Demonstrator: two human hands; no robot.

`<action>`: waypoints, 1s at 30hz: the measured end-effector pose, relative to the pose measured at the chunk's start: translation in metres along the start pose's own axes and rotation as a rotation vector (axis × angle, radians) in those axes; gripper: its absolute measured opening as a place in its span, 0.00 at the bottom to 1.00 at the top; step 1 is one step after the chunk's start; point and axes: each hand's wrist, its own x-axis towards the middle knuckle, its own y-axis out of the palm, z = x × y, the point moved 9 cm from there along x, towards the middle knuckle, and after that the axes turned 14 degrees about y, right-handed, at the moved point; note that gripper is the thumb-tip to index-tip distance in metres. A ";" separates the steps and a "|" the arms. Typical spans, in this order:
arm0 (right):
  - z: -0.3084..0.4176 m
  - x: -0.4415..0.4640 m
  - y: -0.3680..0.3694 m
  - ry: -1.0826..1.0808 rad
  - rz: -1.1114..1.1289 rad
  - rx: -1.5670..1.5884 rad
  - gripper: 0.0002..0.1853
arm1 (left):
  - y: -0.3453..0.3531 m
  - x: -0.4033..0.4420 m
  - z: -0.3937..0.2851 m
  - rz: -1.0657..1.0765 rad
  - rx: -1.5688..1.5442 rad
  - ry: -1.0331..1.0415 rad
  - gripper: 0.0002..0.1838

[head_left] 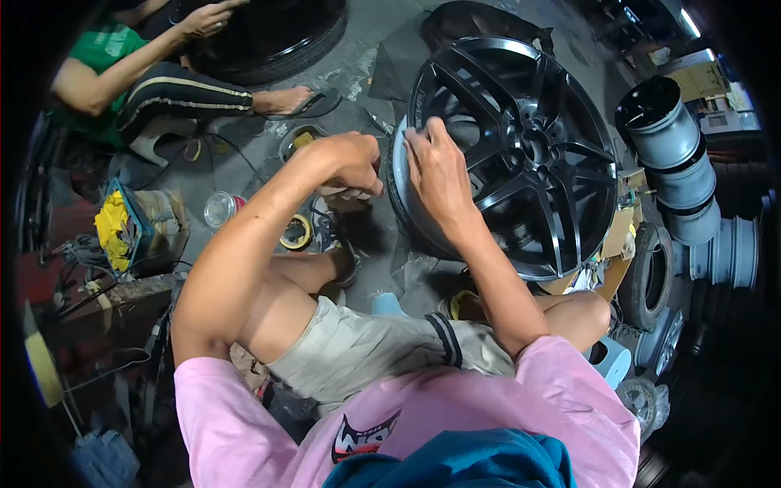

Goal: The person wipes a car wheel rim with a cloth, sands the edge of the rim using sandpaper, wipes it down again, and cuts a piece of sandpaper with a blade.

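Note:
A large black spoked wheel rim (pixel 533 146) stands tilted in front of me, with a pale grey band along the left side of its outer edge. My right hand (pixel 439 167) is at that edge, its fingers bent and pressed together, slightly blurred. Anything between them is too small to tell. Left of the rim, my left hand (pixel 351 168) hangs with its fingers curled down, apart from the rim; its palm is hidden. A yellow tape roll (pixel 296 233) and a clear round container (pixel 220 209) lie below and left of it.
A person in green (pixel 102 61) sits at the upper left by another black wheel (pixel 260 37). A box with yellow cloth (pixel 114 229) stands at the left. Silver rims (pixel 679 175) are stacked at the right near a tyre (pixel 648 276).

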 end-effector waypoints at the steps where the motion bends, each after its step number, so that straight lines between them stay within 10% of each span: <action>1: 0.000 -0.009 -0.003 0.013 0.009 0.019 0.07 | -0.003 -0.002 0.001 -0.016 -0.033 0.007 0.26; 30: -0.001 0.016 0.004 0.011 -0.043 -0.032 0.10 | -0.012 -0.003 0.014 -0.091 -0.007 -0.008 0.28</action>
